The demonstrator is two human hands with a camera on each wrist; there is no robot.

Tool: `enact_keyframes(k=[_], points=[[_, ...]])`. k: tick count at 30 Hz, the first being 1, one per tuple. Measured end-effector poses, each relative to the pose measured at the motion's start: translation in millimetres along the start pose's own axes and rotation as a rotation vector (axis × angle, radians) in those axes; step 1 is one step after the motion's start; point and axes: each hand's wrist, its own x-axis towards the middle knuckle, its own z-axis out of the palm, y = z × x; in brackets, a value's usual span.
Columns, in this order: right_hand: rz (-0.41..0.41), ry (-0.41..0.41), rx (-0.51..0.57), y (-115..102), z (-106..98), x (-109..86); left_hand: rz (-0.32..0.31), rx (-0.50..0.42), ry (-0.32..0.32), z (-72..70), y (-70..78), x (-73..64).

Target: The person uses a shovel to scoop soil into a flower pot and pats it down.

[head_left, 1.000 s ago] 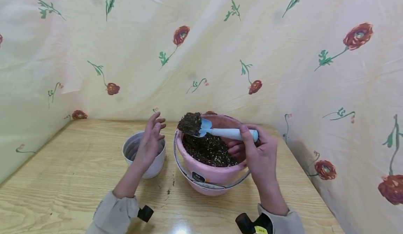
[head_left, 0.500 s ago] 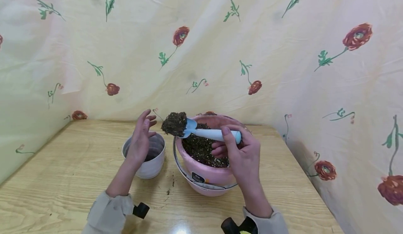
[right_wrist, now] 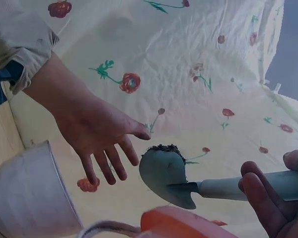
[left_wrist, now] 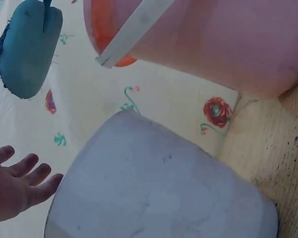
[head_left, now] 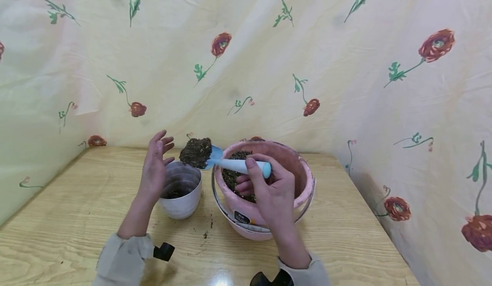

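My right hand (head_left: pixel 270 190) grips the pale blue handle of a small garden trowel (head_left: pixel 234 165) above the pink bucket. Dark soil (head_left: pixel 196 152) is heaped on its blade, which hangs over the right rim of the white flowerpot (head_left: pixel 182 204). A little soil shows at the bottom of that pot. Beside the pot's left rim, my left hand (head_left: pixel 154 168) is raised with its fingers spread, holding nothing. In the right wrist view the left palm (right_wrist: pixel 97 126) faces the trowel blade (right_wrist: pixel 164 173). The pink bucket (head_left: pixel 305 172) contains more dark soil, partly hidden by the right hand.
The bucket's wire handle (head_left: pixel 221 207) hangs down around its front. Crumbs of soil (head_left: pixel 205 235) lie on the wooden table (head_left: pixel 346 234) between pot and bucket. Floral cloth (head_left: pixel 161 63) covers the walls behind and at both sides.
My right hand has carried the loaded trowel leftward from the bucket to the flowerpot's rim. The left hand has shifted left, uncovering more of the pot's opening. Pot and bucket have stayed put.
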Motion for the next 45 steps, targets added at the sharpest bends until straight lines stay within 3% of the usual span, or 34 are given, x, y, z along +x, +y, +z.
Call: enact_keyframes(k=[9,22,30,45], points=[[0.013,-0.033,0.059,3,18,-1.9,-0.023,0.038,0.028,-12.9,-3.3,2.9],[0.069,-0.014,0.038,10,38,-2.3,-0.11,0.061,0.025,-28.1,-15.0,9.1],[0.119,0.006,0.043,13,48,-2.5,-0.159,0.075,0.009,-29.6,-24.5,12.9],[0.142,-0.008,-0.022,16,59,-1.3,-0.159,0.091,0.002,-31.1,-29.2,14.2]])
